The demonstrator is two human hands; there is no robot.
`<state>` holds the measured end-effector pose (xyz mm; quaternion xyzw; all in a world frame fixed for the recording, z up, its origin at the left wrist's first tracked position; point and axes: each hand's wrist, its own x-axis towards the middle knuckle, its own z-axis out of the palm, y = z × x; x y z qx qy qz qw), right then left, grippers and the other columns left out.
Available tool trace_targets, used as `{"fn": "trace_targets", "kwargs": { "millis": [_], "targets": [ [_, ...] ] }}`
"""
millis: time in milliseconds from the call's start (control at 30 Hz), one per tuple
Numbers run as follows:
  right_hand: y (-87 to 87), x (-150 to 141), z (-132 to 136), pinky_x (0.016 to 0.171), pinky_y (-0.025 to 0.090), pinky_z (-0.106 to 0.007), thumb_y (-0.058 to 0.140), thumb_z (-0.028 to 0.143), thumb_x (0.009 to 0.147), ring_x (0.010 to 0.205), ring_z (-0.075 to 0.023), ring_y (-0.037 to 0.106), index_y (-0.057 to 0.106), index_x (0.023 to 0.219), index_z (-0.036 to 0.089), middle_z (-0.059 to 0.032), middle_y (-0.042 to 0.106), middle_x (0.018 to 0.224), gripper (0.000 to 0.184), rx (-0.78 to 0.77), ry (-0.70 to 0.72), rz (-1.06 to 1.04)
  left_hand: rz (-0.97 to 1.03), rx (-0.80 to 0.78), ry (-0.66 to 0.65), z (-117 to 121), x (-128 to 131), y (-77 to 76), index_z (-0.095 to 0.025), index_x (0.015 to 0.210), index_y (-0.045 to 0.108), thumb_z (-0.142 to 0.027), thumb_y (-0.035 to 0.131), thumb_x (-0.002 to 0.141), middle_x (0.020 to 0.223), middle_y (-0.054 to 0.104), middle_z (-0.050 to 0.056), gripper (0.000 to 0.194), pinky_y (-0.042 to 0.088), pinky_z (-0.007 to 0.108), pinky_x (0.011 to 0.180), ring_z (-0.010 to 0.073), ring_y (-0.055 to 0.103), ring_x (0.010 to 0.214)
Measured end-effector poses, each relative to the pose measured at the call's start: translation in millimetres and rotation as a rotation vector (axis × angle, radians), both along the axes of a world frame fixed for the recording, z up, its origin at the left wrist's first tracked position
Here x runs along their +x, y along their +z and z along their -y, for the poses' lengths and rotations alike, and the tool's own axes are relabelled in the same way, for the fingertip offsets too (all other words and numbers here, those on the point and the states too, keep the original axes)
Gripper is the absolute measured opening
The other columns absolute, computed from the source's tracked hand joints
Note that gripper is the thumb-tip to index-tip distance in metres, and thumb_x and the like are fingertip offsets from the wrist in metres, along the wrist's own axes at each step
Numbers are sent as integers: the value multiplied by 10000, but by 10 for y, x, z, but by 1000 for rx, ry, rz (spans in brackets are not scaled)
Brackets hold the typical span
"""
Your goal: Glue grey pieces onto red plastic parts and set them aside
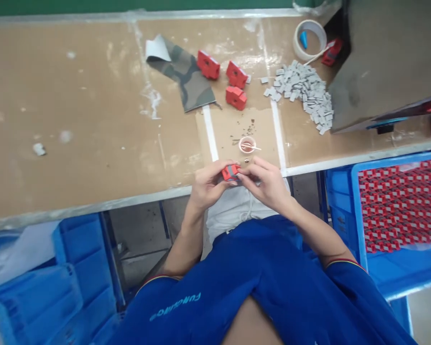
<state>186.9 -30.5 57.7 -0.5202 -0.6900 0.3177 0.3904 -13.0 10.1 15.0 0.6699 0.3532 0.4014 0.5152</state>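
A small red plastic part (231, 172) with a grey patch on its face sits between my hands, just over the bench's front edge. My left hand (208, 184) grips it from the left, and the fingertips of my right hand (266, 183) press against its right side. Just beyond my fingers stands a small cup (247, 144) with a thin white stick in it. Three similar red parts (236, 74) lie farther up the bench, beside a heap of small grey pads (301, 91). The part's underside is hidden by my fingers.
The tan bench (86, 110) carries a camouflage-patterned sheet (181, 72), a tape roll (309, 40) and scattered small bits. A dark box (384, 62) stands at the back right. A blue crate (402, 206) packed with red parts sits at lower right, and more blue crates (50, 287) sit at lower left.
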Motion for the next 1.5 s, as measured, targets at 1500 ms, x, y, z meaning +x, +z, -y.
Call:
{"fn": "trace_targets", "kwargs": {
  "millis": [1500],
  "targets": [
    [114, 6, -84, 791, 507, -319, 608, 203, 1000, 895, -185, 636, 583, 913, 221, -43, 662, 944, 92, -89, 71, -79, 56, 36, 29, 15, 36, -16, -194, 1222, 762, -488, 804, 895, 1073, 810, 83, 442, 589, 286, 815, 190, 758, 925]
  ]
}}
